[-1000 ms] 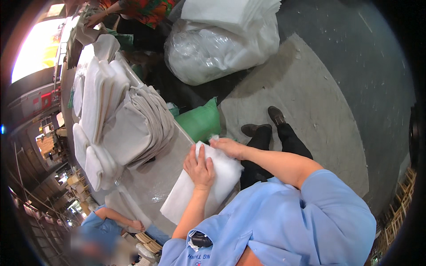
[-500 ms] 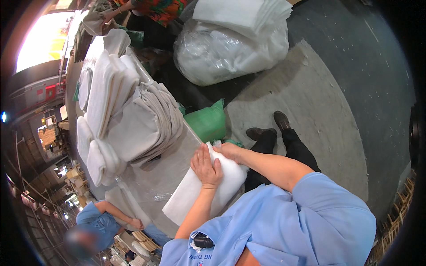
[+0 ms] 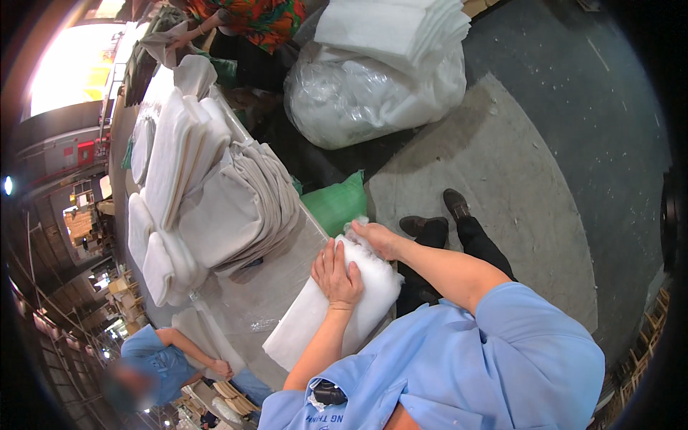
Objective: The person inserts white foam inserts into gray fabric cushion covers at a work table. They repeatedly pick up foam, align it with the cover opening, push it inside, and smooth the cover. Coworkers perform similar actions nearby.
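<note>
A folded white piece of wadding (image 3: 304,324) lies at the near edge of the table, close to my body. My left hand (image 3: 337,278) rests flat on top of it with the fingers stretched out. At the wadding's right end, my right hand (image 3: 378,239) is closed on a loose tuft of white fibre (image 3: 355,231). The tuft stands out from the wadding's ragged edge. My right fingertips are partly hidden by the fluff.
Beyond the wadding, a stack of folded beige fabric (image 3: 229,204) and white padded pieces (image 3: 175,154) cover the table (image 3: 269,301). A green sack (image 3: 337,204) sits beside it. Farther back stands a plastic-wrapped white bundle (image 3: 373,100). Co-workers are at far left and near left.
My right hand has pulled slightly back and up from the wadding's edge, drawing out fluff. My left hand stays pressed on the piece.
</note>
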A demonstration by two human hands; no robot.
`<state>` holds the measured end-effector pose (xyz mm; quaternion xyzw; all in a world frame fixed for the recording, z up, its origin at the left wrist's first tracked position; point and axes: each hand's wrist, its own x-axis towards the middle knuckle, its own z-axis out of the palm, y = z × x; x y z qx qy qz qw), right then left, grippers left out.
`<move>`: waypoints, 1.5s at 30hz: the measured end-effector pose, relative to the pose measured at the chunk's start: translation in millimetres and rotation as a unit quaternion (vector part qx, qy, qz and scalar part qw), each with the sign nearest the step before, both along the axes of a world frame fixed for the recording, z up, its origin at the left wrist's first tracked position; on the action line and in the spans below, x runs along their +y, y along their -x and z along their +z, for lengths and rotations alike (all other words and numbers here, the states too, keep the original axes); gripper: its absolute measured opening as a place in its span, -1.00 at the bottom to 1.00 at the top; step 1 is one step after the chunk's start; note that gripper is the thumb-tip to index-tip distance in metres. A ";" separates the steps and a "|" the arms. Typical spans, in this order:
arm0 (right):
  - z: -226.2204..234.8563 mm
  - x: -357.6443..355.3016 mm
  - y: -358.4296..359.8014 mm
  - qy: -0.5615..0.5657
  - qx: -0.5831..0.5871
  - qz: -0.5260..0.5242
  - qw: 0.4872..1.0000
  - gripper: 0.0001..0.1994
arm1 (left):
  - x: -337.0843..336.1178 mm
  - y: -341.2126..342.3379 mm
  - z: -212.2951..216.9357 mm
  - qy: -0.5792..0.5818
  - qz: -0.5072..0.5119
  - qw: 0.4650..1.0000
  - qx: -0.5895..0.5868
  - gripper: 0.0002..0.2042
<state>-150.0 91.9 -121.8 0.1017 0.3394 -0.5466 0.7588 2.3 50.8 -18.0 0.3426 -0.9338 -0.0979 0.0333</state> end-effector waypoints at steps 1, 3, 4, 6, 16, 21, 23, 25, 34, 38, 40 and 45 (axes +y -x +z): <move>9.5 -4.9 5.9 0.006 0.002 0.018 1.000 -0.59 | -0.5 0.6 -1.3 0.002 -0.001 1.000 0.000 -0.40; 22.6 -11.2 12.7 0.015 0.049 0.041 0.998 -0.58 | -0.2 2.0 -0.8 0.003 -0.005 1.000 0.001 -0.38; 22.6 -12.1 5.7 0.018 0.091 0.051 0.994 -0.57 | -0.5 1.1 0.4 0.005 -0.005 1.000 -0.001 -0.37; 20.9 -12.7 -5.7 0.024 0.139 0.049 0.989 -0.55 | -0.3 -0.4 0.5 0.007 -0.001 1.000 0.002 -0.34; -17.5 -31.5 -34.6 -0.105 0.183 0.108 0.972 -0.54 | -0.2 -0.6 -0.6 0.001 0.010 1.000 -0.010 -0.33; -20.3 -25.8 -27.4 -0.131 0.230 0.157 0.952 -0.55 | 0.2 1.4 3.3 0.008 0.000 1.000 -0.009 -0.36; -23.0 -20.0 -20.5 -0.104 0.278 0.161 0.941 -0.59 | 0.0 5.1 4.2 0.007 -0.001 1.000 -0.006 -0.37; -21.0 -13.3 -6.9 -0.077 0.214 0.114 0.967 -0.62 | 0.3 4.2 3.0 0.004 0.008 1.000 -0.004 -0.37; 9.6 -22.4 -8.6 0.060 0.183 0.171 0.966 -0.39 | 3.4 -1.5 1.6 0.006 0.031 0.999 -0.019 -0.34; -37.1 -22.9 -30.3 0.039 0.435 0.388 0.812 -0.57 | 4.5 -2.6 4.6 0.007 0.023 0.999 -0.024 -0.34; -88.5 10.7 -30.0 0.044 0.473 0.357 0.804 -0.66 | -5.6 25.3 8.7 0.005 -0.027 1.000 0.002 -0.34; -60.5 54.7 -35.9 -0.035 0.278 0.258 0.925 -0.65 | 3.9 -2.3 3.9 -0.003 0.026 1.000 0.009 -0.35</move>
